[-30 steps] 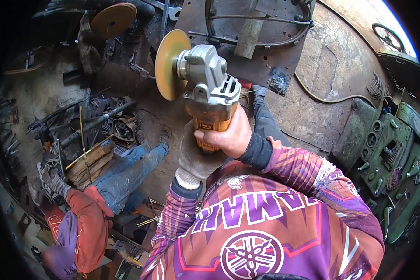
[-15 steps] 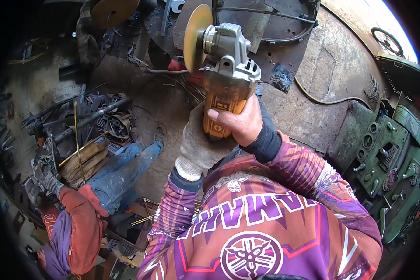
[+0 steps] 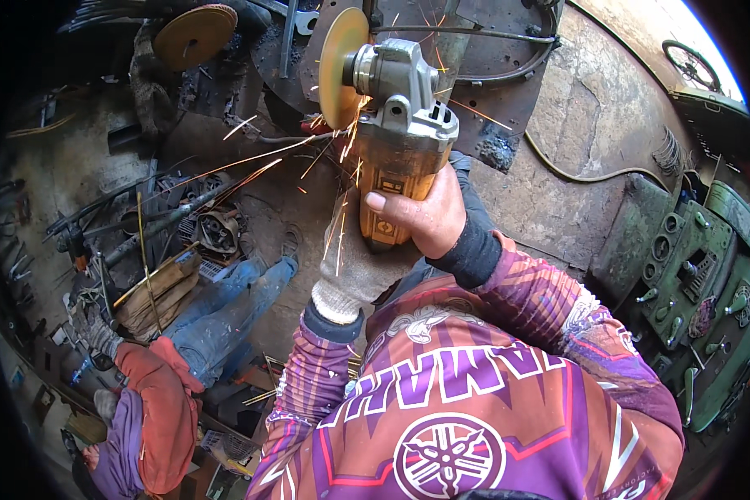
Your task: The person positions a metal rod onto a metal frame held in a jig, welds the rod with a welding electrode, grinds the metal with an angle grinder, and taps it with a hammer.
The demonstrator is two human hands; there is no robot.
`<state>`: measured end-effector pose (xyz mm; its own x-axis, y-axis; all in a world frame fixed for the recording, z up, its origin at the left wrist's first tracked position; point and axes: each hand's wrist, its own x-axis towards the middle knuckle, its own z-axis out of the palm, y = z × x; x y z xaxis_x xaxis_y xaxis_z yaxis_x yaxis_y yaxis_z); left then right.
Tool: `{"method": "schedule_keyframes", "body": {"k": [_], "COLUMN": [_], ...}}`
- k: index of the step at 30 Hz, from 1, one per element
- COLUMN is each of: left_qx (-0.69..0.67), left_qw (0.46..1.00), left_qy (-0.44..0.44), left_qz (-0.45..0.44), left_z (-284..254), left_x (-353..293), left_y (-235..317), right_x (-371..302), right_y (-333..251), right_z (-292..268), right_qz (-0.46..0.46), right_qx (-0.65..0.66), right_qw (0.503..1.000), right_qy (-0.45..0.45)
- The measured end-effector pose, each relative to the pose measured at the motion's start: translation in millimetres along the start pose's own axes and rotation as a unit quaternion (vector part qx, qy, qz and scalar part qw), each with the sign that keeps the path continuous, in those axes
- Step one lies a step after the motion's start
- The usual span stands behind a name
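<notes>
An orange and grey angle grinder (image 3: 402, 137) is held out in front of my chest, its yellowish disc (image 3: 340, 75) standing on edge at the left of the head. Sparks fly from the disc's lower side, mostly down and left. My right hand (image 3: 429, 218), bare, wraps the grinder's orange body with the thumb across its top. My left hand (image 3: 360, 265), in a grey knit glove, grips the body from beneath and the left; its fingers are mostly hidden. What the disc touches is hidden behind the tool, by the dark steel worktable (image 3: 496, 108).
At left, a person in a red top (image 3: 158, 417) and blue trousers sits among scrap metal and wood (image 3: 162, 292). Another round disc (image 3: 194, 37) is at the upper left. A green machine (image 3: 696, 275) with levers stands at right. A hose (image 3: 583, 177) crosses the floor.
Sparks now spray from the disc where none showed before. The grinder has shifted slightly left. My view has turned a little, and the seated person leans differently.
</notes>
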<state>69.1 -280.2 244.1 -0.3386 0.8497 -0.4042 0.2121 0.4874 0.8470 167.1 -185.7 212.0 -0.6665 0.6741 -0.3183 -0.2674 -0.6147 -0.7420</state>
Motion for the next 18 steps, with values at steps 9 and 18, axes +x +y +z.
{"method": "schedule_keyframes", "body": {"k": [9,18], "left_qx": [0.063,0.100], "left_qw": [0.997,0.995], "left_qy": [0.014,-0.008], "left_qz": [0.050,-0.010], "left_z": [-7,-10], "left_x": [6,0], "left_y": [4,20], "right_x": [5,1], "right_y": [-9,-4], "right_z": [6,5], "right_qz": [-0.017,-0.028], "right_qx": [-0.027,-0.044], "right_qw": [0.999,0.998], "right_qy": [0.018,0.025]}}
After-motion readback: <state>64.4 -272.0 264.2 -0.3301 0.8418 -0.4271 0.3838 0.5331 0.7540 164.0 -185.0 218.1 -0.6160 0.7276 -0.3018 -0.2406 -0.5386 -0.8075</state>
